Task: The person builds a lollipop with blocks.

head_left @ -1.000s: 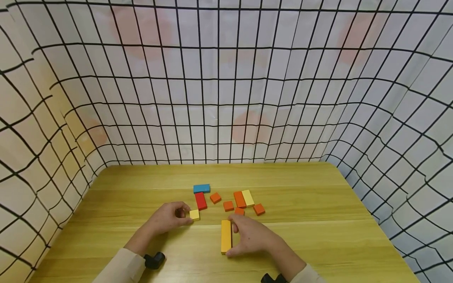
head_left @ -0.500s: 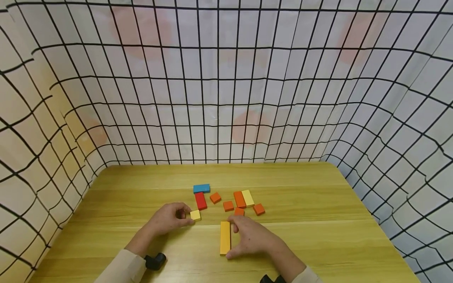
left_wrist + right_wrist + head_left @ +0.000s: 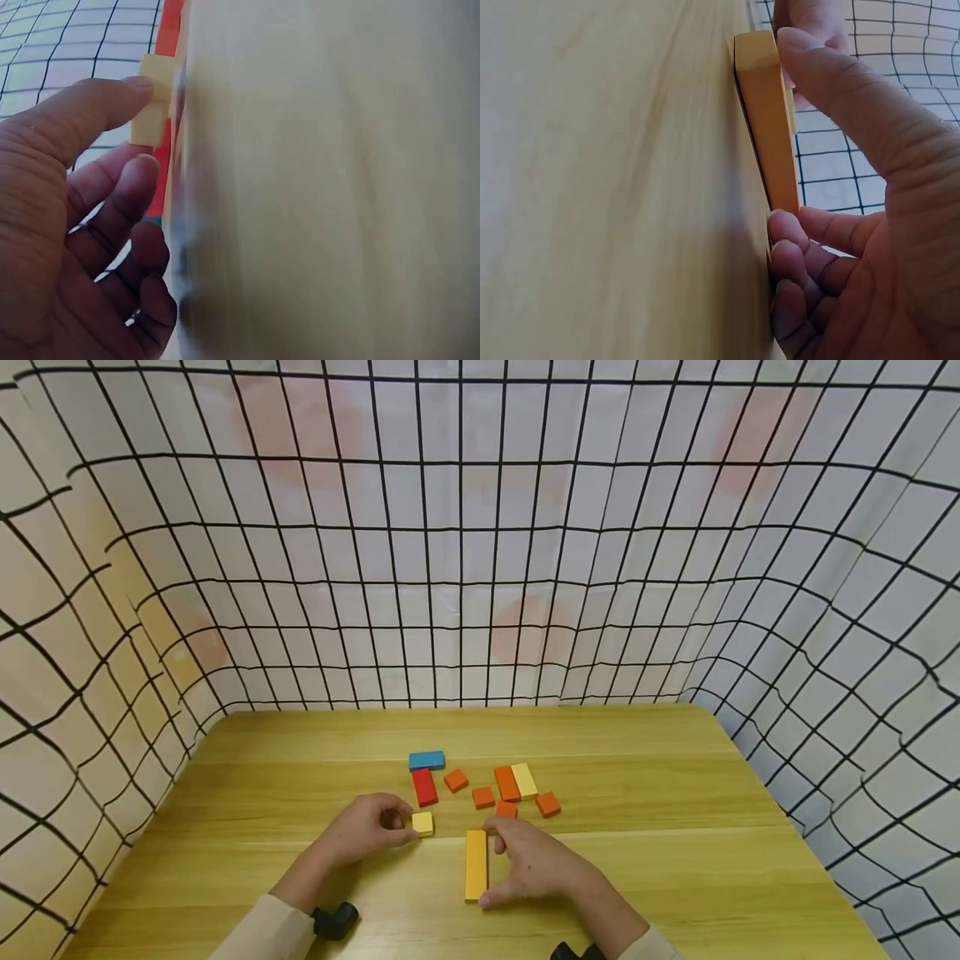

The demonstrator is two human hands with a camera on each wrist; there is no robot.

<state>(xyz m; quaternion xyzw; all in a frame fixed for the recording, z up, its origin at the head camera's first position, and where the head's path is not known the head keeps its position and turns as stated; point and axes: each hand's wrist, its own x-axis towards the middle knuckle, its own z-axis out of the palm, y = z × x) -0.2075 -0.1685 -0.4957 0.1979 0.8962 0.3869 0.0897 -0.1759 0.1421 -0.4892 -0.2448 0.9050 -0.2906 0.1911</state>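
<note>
Positioning the blocks seems the step in hand: the left hand [image 3: 366,832] pinches the cube [image 3: 422,825] at the bar's [image 3: 476,868] ten o'clock, the right hand [image 3: 538,862] grips that bar's twelve- and six-o'clock ends, and the next move likely calls for careful alignment.

We take this for a screened-off booth; what building holds it, we cannot tell. From nine o'clock through twelve to three, pale sheeting [image 3: 444,557] bearing a black grid [image 3: 460,529] and faint reddish patches [image 3: 540,639] walls in a wood-grain surface [image 3: 712,827]. One black wrist-worn device [image 3: 335,922] at seven and another such device [image 3: 573,952] at five suggest to us a recording station.
</note>
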